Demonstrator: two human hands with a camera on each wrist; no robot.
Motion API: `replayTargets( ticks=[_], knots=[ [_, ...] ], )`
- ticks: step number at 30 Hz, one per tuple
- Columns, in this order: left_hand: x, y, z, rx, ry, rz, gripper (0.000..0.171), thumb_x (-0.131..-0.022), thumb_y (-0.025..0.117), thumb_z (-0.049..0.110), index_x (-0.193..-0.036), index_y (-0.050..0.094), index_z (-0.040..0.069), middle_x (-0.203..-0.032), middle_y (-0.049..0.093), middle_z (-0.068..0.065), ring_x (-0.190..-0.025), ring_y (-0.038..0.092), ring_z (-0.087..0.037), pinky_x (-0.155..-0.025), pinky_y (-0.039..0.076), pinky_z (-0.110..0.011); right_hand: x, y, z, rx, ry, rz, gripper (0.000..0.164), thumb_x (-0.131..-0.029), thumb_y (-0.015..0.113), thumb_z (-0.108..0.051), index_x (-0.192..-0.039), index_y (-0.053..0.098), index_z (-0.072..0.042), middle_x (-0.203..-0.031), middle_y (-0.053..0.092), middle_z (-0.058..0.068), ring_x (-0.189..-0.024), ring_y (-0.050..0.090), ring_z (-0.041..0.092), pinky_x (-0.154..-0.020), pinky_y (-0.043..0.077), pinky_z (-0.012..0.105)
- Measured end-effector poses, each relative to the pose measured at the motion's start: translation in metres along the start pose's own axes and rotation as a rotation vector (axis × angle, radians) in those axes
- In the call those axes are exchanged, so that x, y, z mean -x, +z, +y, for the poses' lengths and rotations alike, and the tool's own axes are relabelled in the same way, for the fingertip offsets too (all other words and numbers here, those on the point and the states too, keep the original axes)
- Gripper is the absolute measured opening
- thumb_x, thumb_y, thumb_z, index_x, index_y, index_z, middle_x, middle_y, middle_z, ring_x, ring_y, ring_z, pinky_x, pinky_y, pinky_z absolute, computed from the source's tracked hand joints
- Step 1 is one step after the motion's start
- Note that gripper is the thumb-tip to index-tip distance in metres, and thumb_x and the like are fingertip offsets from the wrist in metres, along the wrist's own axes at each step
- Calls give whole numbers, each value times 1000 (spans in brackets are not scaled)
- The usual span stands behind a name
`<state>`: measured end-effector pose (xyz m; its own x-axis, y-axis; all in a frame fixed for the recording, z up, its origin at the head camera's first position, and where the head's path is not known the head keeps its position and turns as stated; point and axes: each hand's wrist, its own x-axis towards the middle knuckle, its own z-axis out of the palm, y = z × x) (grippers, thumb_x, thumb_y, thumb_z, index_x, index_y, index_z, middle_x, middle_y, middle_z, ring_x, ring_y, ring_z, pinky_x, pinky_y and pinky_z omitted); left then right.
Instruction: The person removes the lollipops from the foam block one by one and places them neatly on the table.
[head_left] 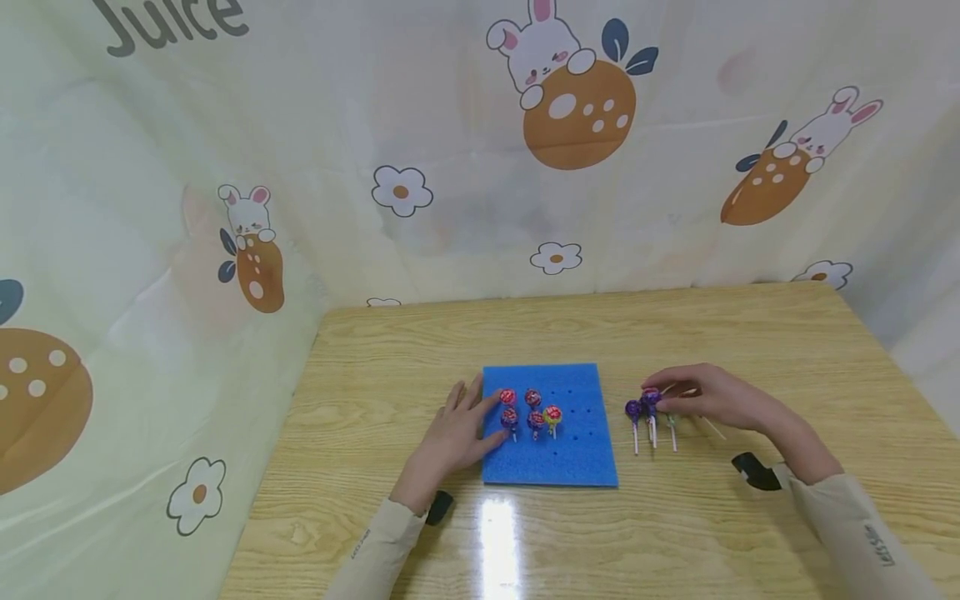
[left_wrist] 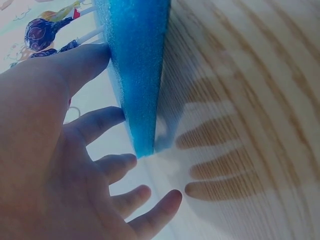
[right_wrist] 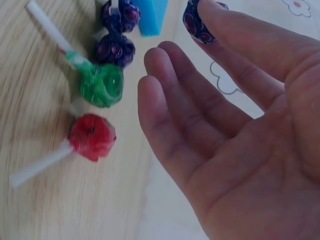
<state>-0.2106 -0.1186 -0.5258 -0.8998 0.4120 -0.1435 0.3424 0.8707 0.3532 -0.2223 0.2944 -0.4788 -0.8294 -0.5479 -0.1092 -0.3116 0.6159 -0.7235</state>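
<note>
A blue foam board (head_left: 555,467) with rows of small holes lies on the table, several wrapped lollipops standing upright in its left part, among them a yellow-and-red lollipop (head_left: 552,414). My left hand (head_left: 452,429) rests at the board's left edge with fingers spread, thumb and index finger against the foam (left_wrist: 134,75). To the right of the board, my right hand (head_left: 708,396) pinches a purple lollipop (right_wrist: 196,24) by its head between thumb and index finger, the other fingers extended. Below that hand lie a green lollipop (right_wrist: 102,85), a red lollipop (right_wrist: 92,137) and other purple ones (right_wrist: 115,50).
The wooden table (head_left: 405,350) extends around the board on every side. Behind it and to the left hangs a pale curtain (head_left: 450,250) printed with rabbits and flowers. Each wrist carries a small black camera (head_left: 756,472).
</note>
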Motion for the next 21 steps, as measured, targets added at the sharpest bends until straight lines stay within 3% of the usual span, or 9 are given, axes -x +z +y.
replayTargets(
  ticks=[5,14,21],
  knots=[
    [0,0,-1,-3,-10,-1,68,-99,54,56,-157,37,26,-171,10,-7,-156,9,-40,-114,31,-68,4,-4,5,-16,-1,3,37,-100,63,-20,-133,62,-2,-126,68,16,-105,69,19,-73,57,28],
    [0,0,-1,-4,-14,-3,67,-99,54,55,-157,38,26,-171,11,-7,-156,9,-40,-115,30,-68,11,-9,10,-13,-5,19,40,-100,63,-19,-135,60,0,-128,67,19,-100,68,7,-71,58,30],
    [0,0,0,1,-11,-10,67,-99,53,55,-157,37,26,-171,9,-7,-156,8,-40,-115,30,-68,17,-16,16,-1,-7,13,38,-101,61,-19,-134,61,-2,-112,72,9,-94,68,6,-74,55,24]
  ],
)
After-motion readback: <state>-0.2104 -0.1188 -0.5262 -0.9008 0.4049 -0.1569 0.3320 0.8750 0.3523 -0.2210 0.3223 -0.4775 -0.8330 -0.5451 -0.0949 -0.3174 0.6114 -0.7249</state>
